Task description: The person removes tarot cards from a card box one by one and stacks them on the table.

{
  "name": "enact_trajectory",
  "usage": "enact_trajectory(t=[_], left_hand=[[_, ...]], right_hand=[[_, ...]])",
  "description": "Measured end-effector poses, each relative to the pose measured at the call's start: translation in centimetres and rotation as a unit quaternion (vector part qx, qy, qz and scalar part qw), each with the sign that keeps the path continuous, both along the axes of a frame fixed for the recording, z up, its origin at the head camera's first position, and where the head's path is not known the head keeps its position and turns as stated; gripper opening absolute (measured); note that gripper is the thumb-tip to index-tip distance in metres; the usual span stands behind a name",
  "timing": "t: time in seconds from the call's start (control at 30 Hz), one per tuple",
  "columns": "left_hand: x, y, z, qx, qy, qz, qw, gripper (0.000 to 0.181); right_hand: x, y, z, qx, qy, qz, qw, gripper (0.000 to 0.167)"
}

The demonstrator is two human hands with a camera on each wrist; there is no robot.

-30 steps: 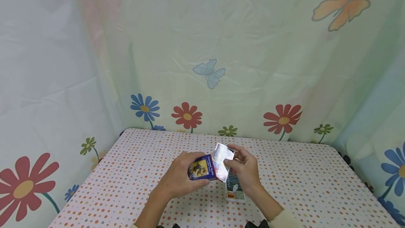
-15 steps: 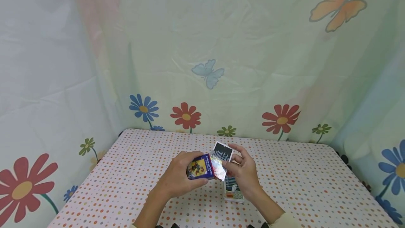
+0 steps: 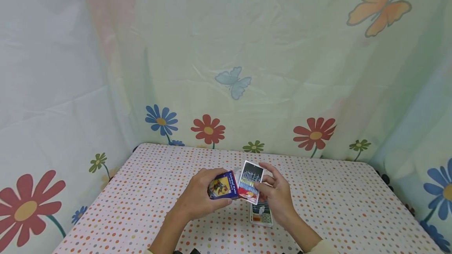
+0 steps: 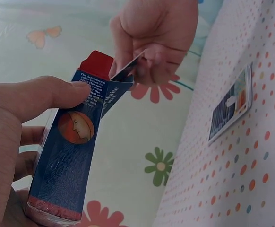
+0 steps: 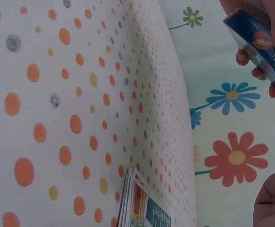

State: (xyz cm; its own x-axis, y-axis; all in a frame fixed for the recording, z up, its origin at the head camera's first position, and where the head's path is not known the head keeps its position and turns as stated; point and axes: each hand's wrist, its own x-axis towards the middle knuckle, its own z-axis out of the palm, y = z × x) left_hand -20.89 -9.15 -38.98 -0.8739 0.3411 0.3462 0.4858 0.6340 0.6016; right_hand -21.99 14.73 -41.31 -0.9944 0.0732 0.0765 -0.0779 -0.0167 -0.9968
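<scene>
My left hand grips a blue tarot box with a yellow picture on its front, thumb and fingers on opposite sides. In the left wrist view the red end flap stands up at the box's open end. At that end my right hand pinches a tarot card with a dark top and a red lower part. Whether more cards lie behind it cannot be made out. Below, a stack of tarot cards lies face up on the table, partly hidden by the right hand and the card.
The table wears a white cloth with coloured dots. Behind it hangs a pale curtain printed with flowers and butterflies, and more curtain flanks both sides. The stack sits close beneath the hands in the right wrist view.
The card in my right hand has shifted slightly right, away from the box, and turned so its glare is gone and its picture shows. The left hand keeps its grip on the box.
</scene>
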Motion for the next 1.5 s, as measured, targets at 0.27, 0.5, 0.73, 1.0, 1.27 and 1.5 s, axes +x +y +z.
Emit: enact_trajectory(t=[0.27, 0.5, 0.73, 1.0, 1.27, 1.5], left_hand=[[0.1, -0.1, 0.0, -0.003, -0.006, 0.008, 0.9999, 0.074], [0.1, -0.1, 0.2, 0.005, 0.0, 0.001, 1.0, 0.074], [0.2, -0.1, 0.4, 0.006, -0.003, 0.005, 1.0, 0.072], [0.0, -0.2, 0.4, 0.012, 0.006, -0.005, 0.9999, 0.071], [0.0, -0.2, 0.4, 0.016, 0.01, -0.01, 0.9998, 0.071], [0.2, -0.2, 0.6, 0.015, 0.004, -0.007, 0.9998, 0.072]], right_hand=[[0.2, 1.5, -0.9, -0.001, -0.029, -0.016, 0.9995, 0.06], [0.1, 2.7, -1.7, 0.014, -0.046, -0.015, 0.9988, 0.061], [-0.5, 3.3, -3.0, 0.076, -0.082, -0.017, 0.9936, 0.061], [-1.3, 3.2, -4.1, 0.149, -0.1, -0.023, 0.9836, 0.06], [-1.9, 3.2, -4.7, 0.204, -0.129, -0.019, 0.9703, 0.056], [-2.2, 3.1, -5.0, 0.284, -0.114, -0.009, 0.9521, 0.055]])
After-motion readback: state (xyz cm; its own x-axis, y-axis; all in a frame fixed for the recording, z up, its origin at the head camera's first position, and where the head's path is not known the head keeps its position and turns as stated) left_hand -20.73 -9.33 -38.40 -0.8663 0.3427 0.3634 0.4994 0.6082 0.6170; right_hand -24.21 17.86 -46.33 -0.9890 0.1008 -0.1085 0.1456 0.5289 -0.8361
